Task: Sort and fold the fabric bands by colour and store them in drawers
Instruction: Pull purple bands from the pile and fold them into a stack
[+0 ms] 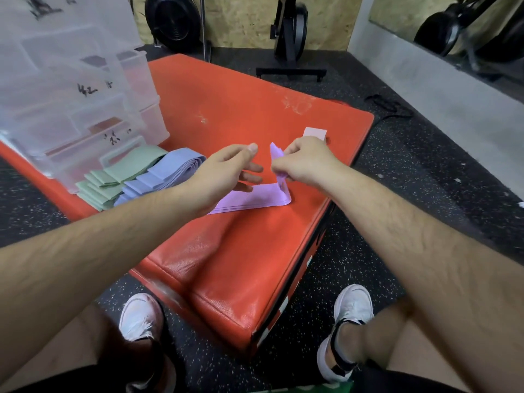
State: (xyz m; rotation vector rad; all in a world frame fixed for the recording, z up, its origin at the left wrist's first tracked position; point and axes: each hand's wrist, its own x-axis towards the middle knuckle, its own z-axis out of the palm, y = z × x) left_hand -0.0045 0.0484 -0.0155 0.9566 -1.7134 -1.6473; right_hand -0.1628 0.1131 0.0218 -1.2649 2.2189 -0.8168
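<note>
A lilac fabric band (pixel 252 198) lies on the red padded box (pixel 226 251), its right end lifted and pinched in my right hand (pixel 304 163). My left hand (pixel 226 171) hovers just left of it, fingers spread, resting over the flat part of the band. A stack of blue bands (pixel 164 174) and a stack of green bands (pixel 119 177) lie to the left. A folded pink band (pixel 314 133) sits behind my right hand. The clear plastic drawer unit (pixel 71 103) stands at the left on the box.
Black speckled rubber floor (pixel 397 194) surrounds the box. A black equipment stand (pixel 290 52) is behind it, a concrete ledge (pixel 439 89) at right. My knees and white shoes (pixel 353 307) are at the box's near corner.
</note>
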